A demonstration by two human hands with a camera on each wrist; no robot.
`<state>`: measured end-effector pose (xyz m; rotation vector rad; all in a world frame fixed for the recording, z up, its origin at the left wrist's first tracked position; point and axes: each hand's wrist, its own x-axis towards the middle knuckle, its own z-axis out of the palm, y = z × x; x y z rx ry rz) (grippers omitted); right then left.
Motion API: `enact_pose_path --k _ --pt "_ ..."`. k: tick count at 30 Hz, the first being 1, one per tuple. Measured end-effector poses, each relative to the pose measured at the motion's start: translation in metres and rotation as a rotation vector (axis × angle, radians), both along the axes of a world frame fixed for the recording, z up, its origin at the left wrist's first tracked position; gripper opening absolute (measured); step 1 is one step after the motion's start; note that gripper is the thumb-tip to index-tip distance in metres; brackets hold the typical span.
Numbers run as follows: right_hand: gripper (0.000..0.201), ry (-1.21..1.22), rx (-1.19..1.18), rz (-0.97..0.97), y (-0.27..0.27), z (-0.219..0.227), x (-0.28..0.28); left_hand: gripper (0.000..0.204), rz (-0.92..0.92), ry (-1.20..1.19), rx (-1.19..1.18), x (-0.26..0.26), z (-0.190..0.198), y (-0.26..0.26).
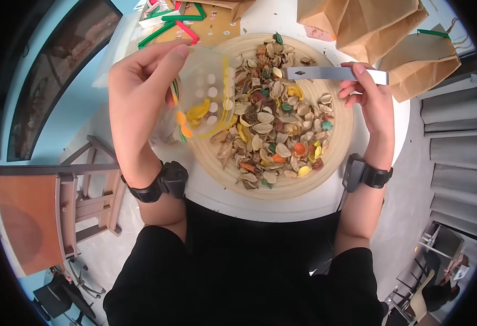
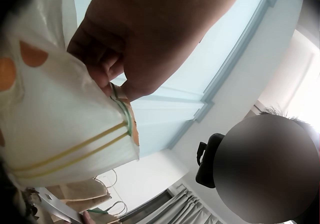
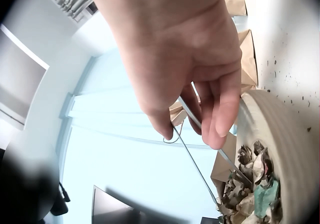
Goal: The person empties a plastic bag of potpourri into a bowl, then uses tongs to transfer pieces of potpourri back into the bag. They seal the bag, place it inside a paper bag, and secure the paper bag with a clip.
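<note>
Metal tweezers [image 1: 325, 74], held in the right grip [image 1: 370, 98], point left with spread arms over dried petals [image 1: 265, 128] heaped on a round wooden tray [image 1: 343, 136]. The left grip [image 1: 138, 92] pinches a translucent bag [image 1: 198, 76] hanging to its right. Paper bags [image 1: 377, 27] stand beyond the right grip.

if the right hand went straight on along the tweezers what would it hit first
Probably the dried petals in the wooden bowl: in the right wrist view, the tweezers in the right hand point down at them, though depth at the tips is unclear.
</note>
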<state>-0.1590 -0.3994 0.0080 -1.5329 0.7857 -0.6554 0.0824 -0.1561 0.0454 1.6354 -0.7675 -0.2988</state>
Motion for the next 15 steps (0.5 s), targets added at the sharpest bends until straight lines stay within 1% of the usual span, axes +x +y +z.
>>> enact_pose_path --k 6,12,15 --pt "0.031 0.000 0.005 0.089 0.006 -0.004 0.003 0.024 -0.002 0.030 -0.004 -0.001 0.000 -0.001" --pt "0.027 0.001 0.004 0.065 0.016 0.002 0.009 0.024 -0.010 0.028 -0.007 0.000 -0.001 0.000" --pt "0.026 -0.058 0.044 0.056 0.018 0.004 0.006 0.024 -0.009 0.025 -0.002 0.000 -0.002 0.000"
